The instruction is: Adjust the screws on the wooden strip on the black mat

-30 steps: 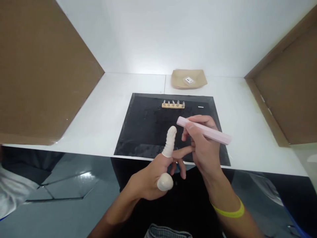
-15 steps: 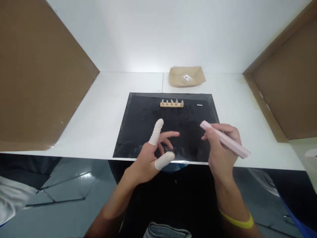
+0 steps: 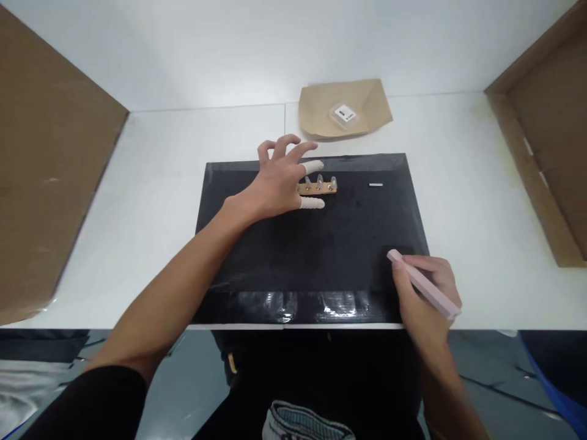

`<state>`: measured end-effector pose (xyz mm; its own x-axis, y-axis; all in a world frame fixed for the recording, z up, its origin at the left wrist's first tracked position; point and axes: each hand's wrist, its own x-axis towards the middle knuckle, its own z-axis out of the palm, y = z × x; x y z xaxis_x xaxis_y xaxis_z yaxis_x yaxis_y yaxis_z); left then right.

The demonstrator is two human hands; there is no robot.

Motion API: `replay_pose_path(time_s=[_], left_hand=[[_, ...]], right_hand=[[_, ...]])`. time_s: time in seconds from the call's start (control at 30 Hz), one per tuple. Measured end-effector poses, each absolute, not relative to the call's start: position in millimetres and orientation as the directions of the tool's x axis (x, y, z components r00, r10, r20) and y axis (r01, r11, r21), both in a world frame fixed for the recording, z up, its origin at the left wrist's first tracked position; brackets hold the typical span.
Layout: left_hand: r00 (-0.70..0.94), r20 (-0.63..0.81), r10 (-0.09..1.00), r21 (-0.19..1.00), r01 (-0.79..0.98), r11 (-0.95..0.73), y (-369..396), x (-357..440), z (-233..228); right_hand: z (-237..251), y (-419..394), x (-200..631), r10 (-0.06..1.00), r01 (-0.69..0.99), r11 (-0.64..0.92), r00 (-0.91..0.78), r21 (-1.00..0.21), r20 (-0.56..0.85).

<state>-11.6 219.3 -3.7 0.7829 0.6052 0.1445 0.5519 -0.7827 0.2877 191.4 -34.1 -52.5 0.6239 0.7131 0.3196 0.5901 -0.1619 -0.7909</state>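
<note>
My left hand [image 3: 277,183], with white finger covers on thumb and index finger, reaches over a small wooden strip [image 3: 326,188]. The strip bears a row of small clear pointed pieces on metal-coloured bases; the hand hides its left end. Thumb and index finger are apart, one on the near side and one on the far side of the strip; contact cannot be made out. The other fingers are spread and bent. Near the right front of the black mat [image 3: 293,256], my right hand [image 3: 426,305] is closed around a pink pen-shaped tool [image 3: 426,286], slanting up to the left.
A small silvery rod [image 3: 375,184] lies on the mat to the right of the strip. Behind the mat, a brown paper tray [image 3: 316,101] contains a small clear case [image 3: 344,114] with a white label. Brown cardboard panels [image 3: 50,153] stand at both sides of the white table [image 3: 147,177].
My left hand has moved forward from the near edge of the mat to the wooden strip. My right hand keeps the pink tool near the mat's right side. The view has shifted.
</note>
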Motion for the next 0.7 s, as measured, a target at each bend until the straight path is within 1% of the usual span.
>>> replay_pose_path(time_s=[0.1, 0.27, 0.37, 0.57, 0.7], left_hand=[[0.801, 0.120, 0.587, 0.308, 0.532, -0.789, 227, -4, -8], [0.776, 0.130, 0.617, 0.343, 0.549, -0.762, 230, 2, -12], [0.762, 0.155, 0.629, 0.359, 0.549, -0.754, 230, 3, -14], [0.753, 0.164, 0.638, 0.373, 0.551, -0.746, 228, 2, -18], [0.719, 0.195, 0.667, 0.390, 0.567, -0.725, 223, 4, -17]], right_hand=[[-54, -31, 189, 0.703, 0.596, -0.195, 0.639, -0.779, 0.313], [-53, -29, 189, 0.755, 0.586, -0.174, 0.596, -0.792, 0.275], [-52, -28, 190, 0.769, 0.592, -0.181, 0.583, -0.786, 0.262], [-53, -29, 189, 0.762, 0.564, -0.180, 0.598, -0.806, 0.248], [-54, -29, 189, 0.767, 0.538, -0.184, 0.602, -0.823, 0.222]])
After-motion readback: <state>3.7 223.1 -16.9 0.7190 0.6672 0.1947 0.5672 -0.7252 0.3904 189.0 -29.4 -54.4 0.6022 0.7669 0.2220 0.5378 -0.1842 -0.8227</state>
